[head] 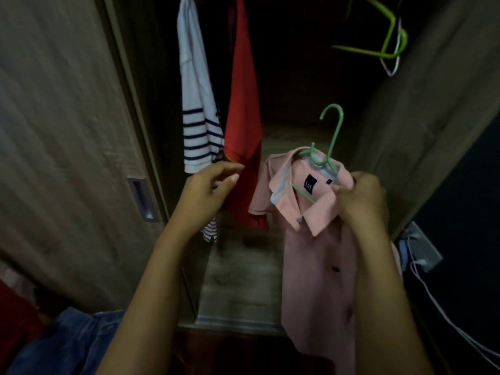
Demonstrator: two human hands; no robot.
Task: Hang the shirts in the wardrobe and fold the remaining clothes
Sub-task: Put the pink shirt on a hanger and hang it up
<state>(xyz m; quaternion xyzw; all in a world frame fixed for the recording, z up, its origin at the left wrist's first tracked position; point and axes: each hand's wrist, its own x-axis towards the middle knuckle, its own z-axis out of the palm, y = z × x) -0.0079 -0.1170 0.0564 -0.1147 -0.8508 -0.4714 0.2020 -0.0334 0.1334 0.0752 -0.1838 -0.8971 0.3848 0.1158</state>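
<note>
Striped shirt (pixel 197 125) and red shirt (pixel 243 104) hang at eleven o'clock; right hand (pixel 362 196) grips hangered pink shirt (pixel 316 253), left hand (pixel 208 190) relaxed, empty; denim (pixel 67 339), perhaps unfolded, at seven.

Socket and cables on a dark wall

A grey socket plate (pixel 423 246) sits on the dark wall (pixel 465 185) at the right edge of the view. A blue plug (pixel 403 252) is just beside it on its left, and a white plug (pixel 418 262) is at its lower corner. White cables (pixel 443 311) trail from there down to the bottom right corner. A dark reddish floor (pixel 243 353) shows along the bottom.
</note>
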